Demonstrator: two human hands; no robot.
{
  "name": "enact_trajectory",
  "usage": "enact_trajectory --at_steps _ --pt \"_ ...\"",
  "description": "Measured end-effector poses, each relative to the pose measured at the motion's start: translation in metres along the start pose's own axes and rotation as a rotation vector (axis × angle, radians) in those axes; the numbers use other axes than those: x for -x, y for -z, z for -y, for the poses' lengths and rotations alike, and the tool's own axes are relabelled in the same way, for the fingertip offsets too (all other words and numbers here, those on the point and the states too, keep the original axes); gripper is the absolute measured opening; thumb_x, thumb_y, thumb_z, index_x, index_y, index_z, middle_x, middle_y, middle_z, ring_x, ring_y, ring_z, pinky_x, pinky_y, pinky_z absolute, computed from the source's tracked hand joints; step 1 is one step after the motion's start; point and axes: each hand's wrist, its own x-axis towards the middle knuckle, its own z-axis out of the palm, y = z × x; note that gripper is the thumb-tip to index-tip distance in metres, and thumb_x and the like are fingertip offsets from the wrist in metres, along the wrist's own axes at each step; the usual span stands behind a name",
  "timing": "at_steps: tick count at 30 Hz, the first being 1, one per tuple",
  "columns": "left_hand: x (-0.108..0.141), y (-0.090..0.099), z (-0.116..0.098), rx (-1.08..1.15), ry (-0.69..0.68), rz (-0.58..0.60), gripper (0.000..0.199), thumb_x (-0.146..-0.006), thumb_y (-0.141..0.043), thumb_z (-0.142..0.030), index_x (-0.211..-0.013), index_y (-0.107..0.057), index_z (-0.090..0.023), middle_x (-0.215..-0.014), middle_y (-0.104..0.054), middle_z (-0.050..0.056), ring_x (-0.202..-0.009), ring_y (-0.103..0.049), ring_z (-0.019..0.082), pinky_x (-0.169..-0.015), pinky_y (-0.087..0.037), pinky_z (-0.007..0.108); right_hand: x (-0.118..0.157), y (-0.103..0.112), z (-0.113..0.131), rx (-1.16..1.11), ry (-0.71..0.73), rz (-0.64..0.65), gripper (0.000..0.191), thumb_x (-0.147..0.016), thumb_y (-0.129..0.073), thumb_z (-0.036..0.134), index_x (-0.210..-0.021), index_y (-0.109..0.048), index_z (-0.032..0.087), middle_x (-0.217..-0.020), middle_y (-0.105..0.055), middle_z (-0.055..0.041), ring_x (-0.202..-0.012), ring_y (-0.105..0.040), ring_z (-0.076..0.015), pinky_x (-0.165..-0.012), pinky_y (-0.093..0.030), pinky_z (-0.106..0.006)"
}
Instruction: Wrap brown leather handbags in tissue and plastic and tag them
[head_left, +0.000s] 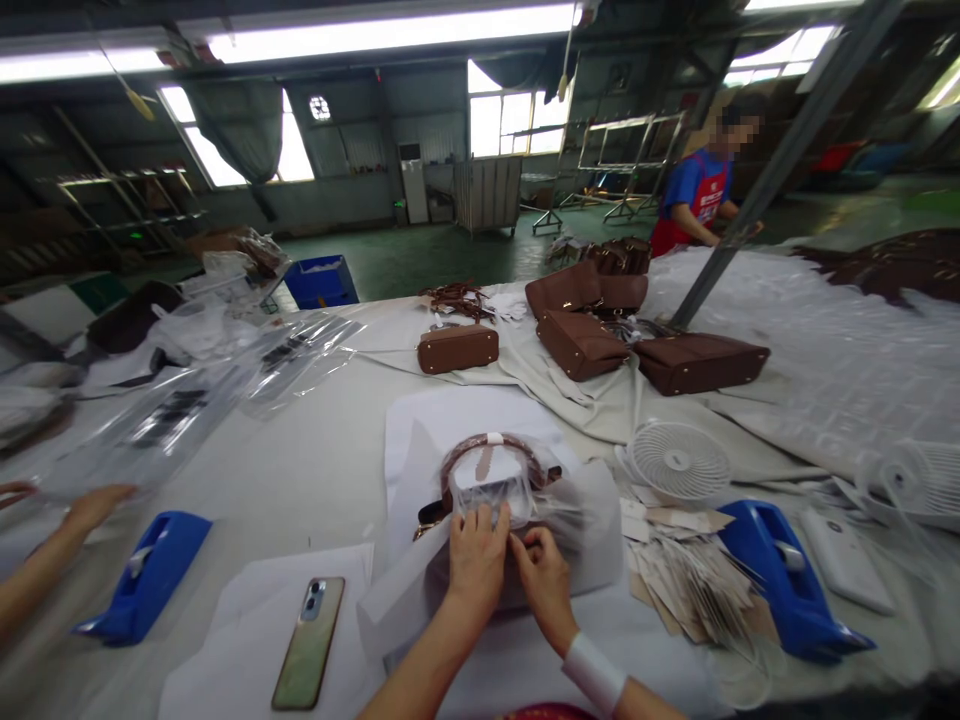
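Note:
A brown handbag stands before me inside a thin, whitish translucent wrapping sheet. Its arched handle rises at the far side under clear plastic, with a white band at the top. My left hand lies on the bag's wrapped top edge, fingers stretched out and pointing away from me. Close beside it, my right hand has its fingers curled and pinches the wrapping near the same edge. The fingertips partly hide what lies between them. A silvery-white band is around my right wrist.
Blue tape dispensers stand left and right. A phone rests on white paper. Hang tags and a white fan are at right. Brown bags sit farther back. Another person's hand reaches in at left; a person stands beyond the pole.

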Motion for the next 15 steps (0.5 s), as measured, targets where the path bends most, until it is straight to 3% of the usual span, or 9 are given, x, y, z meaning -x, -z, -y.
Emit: enact_trajectory --at_steps 5,15 --pt "0.0 0.006 0.001 0.051 0.016 0.026 0.041 -0.089 -0.054 -0.026 -0.129 -0.051 -0.03 -0.096 -0.057 0.005 -0.087 -0.052 0.023 -0.08 -0.04 0.041 -0.002 0.003 -0.014 0.101 0.109 0.01 0.042 -0.08 -0.054 0.066 -0.077 -0.051 0.023 -0.05 -0.053 0.005 -0.046 -0.05 -0.0167 -0.055 -0.037 -0.03" --pt "-0.017 0.019 0.015 0.319 0.097 0.176 0.027 -0.09 -0.053 -0.025 -0.116 -0.059 -0.032 -0.095 -0.06 0.002 -0.091 -0.056 0.019 -0.078 -0.037 0.035 -0.006 0.013 -0.031 0.119 0.155 0.072 0.036 -0.081 -0.055 0.06 -0.076 -0.052 0.024 -0.051 -0.053 0.0042 -0.047 -0.05 -0.0176 -0.054 -0.037 -0.03"
